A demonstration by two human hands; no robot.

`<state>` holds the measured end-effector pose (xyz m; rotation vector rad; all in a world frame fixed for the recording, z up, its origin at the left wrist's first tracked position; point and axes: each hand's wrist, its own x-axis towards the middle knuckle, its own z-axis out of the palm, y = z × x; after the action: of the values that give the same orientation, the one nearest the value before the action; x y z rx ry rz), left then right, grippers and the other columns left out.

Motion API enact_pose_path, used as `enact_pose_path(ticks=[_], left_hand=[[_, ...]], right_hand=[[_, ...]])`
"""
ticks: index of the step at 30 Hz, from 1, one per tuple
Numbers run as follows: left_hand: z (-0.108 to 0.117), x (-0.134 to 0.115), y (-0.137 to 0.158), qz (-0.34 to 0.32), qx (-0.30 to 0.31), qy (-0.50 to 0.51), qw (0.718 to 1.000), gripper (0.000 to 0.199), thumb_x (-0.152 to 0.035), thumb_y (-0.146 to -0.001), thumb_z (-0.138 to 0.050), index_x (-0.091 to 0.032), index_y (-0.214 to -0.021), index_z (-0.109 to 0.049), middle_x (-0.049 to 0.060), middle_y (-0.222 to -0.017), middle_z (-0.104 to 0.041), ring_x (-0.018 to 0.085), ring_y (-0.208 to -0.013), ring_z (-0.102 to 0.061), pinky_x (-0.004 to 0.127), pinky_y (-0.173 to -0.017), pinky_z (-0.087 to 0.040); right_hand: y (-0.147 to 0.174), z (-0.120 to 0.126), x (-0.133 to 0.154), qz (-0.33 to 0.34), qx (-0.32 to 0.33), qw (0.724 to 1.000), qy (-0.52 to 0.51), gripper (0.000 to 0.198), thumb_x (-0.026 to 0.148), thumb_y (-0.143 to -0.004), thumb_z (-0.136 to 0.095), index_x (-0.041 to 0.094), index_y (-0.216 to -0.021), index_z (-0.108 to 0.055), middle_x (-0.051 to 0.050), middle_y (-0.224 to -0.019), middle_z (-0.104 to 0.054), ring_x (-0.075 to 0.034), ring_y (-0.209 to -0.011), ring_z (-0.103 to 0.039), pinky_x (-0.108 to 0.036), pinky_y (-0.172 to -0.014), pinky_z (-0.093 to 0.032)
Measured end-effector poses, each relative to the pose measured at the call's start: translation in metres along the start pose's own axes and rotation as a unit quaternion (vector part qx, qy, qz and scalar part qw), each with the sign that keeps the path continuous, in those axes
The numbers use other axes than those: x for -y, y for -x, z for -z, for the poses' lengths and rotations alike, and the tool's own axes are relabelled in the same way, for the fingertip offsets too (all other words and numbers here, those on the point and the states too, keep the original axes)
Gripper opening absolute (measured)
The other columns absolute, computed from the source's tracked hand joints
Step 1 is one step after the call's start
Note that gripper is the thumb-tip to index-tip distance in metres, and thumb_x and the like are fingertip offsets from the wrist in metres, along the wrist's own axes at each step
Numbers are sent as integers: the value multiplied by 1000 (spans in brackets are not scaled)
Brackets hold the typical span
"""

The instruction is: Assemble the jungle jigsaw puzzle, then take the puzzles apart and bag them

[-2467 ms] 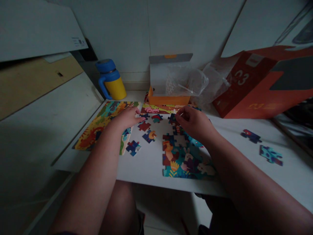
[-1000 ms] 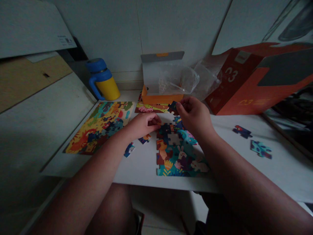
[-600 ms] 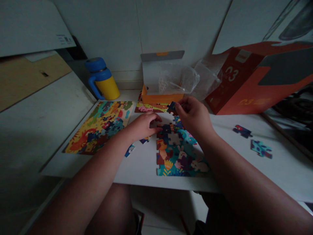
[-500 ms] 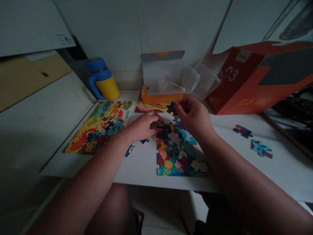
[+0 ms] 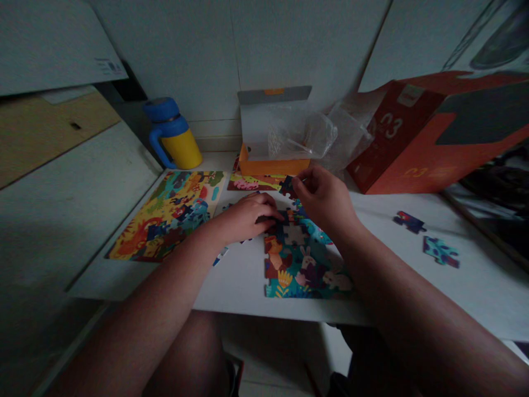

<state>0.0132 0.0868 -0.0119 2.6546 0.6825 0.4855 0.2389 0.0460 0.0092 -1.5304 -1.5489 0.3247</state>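
While near the puzzle [image 5: 308, 270], dark piece [image 5: 286, 187] in the right hand [image 5: 325, 194].

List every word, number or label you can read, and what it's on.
"3", white, on the side of the red box; the digit before it is unclear, perhaps 0.
"3", orange, on the box's front, first digit also unclear; print beside it blurred.
White sticker on that box: too small to read.
Printed label on the white board: too blurred.
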Motion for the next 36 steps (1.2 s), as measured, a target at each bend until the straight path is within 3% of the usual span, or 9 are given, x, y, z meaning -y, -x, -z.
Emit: enact_pose_path(ticks=[9, 13, 18, 22, 26, 29, 31, 33, 36], left_hand=[[21, 3, 7, 31, -33, -47, 998, 17, -14, -98, -63, -21, -107, -76, 8, -112, -70, 24, -121, -64, 41, -112, -47], [40, 3, 16, 80, 53, -36, 995, 8, -26, -94, -71, -21, -95, -78, 5, -98, -69, 21, -98, -67, 33, -90, -51], [48, 4, 23, 113, 102, 8, 988, 31, -40, -95, -71, -19, -72, -74, 1, -84, -63, 15, -75, -60, 28, -70, -43], [49, 1, 25, 149, 134, 17, 980, 44, -46, -93, -71, -18, -59, -63, 0, -76, -61, 13, -65, -55, 29, -63, -38], [50, -3, 25, 227, 66, 69, 969, 37, -56, -83, -80, -21, -84, -69, -1, -76, -64, 16, -69, -59, 28, -62, -41], [45, -1, 24, 212, -14, 154, 965, 42, -49, -83, -82, -22, -110, -66, 0, -88, -66, 18, -80, -62, 27, -68, -47], [41, 3, 23, 189, -5, 187, 964, 32, -39, -88, -76, -22, -113, -65, -1, -86, -64, 16, -78, -61, 26, -68, -47], [38, 8, 23, 192, 11, 192, 962, 23, -32, -90, -71, -22, -111, -67, -3, -80, -61, 14, -72, -59, 25, -64, -44], [36, 12, 23, 230, 13, 182, 956, 18, -29, -89, -71, -21, -106, -68, -3, -75, -62, 14, -67, -58, 24, -60, -41]], right_hand=[[0, -1, 2, -6, 36, 999, -13, 18, 41, -96, -67, 23, -96, -67, -2, -78, -78, -18, -66, -69, -30, -60, -41], [1, -5, 0, -13, 100, 992, -80, 18, 41, -97, -65, 23, -98, -65, -4, -84, -80, -18, -69, -71, -28, -60, -45], [4, -8, 1, -20, 184, 979, -87, 18, 41, -99, -64, 23, -95, -66, -1, -74, -73, -16, -58, -66, -27, -54, -44], [6, -13, 1, -57, 232, 965, -107, 11, 34, -99, -64, 23, -100, -67, -3, -81, -77, -18, -67, -73, -28, -59, -54], [12, -24, 2, -117, 281, 930, -204, 8, 23, -100, -61, 24, -105, -68, -4, -93, -80, -19, -78, -79, -33, -72, -63], [17, -33, 3, -134, 315, 905, -253, 13, 18, -99, -61, 26, -106, -69, -3, -94, -81, -19, -80, -79, -36, -77, -65], [20, -37, 2, -126, 330, 897, -265, 14, 18, -98, -62, 27, -106, -69, -3, -97, -81, -19, -81, -79, -36, -79, -65], [20, -38, 0, -99, 332, 904, -250, 13, 20, -97, -63, 26, -107, -68, -3, -99, -81, -19, -82, -78, -35, -77, -65], [17, -32, -3, -40, 286, 946, -145, 15, 26, -96, -65, 25, -110, -69, -4, -97, -80, -19, -75, -75, -32, -67, -59]])
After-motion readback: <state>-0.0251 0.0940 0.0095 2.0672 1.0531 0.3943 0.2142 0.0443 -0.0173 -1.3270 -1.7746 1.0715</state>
